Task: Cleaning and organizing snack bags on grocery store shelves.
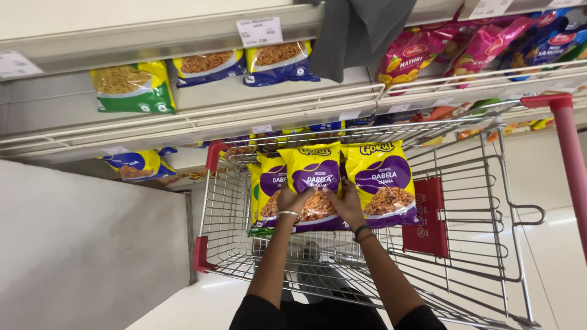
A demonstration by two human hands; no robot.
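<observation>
Both of my hands reach into a wire shopping cart (226,201) and hold the bottom of a yellow and purple snack packet (313,171) that stands upright in it. My left hand (292,200), with a silver bangle on the wrist, grips its lower left corner. My right hand (345,203), with a dark band on the wrist, grips its lower right side. A second yellow and purple packet (382,177) stands to the right, touching it. More packets of the same kind (269,183) stand to the left, partly hidden.
Store shelves rise behind the cart with a green and yellow packet (131,85), blue and yellow packets (278,61) and pink packets (416,55). A grey cloth (358,30) hangs from above. The cart's red handle post (568,159) stands at right. A grey panel (92,250) fills the lower left.
</observation>
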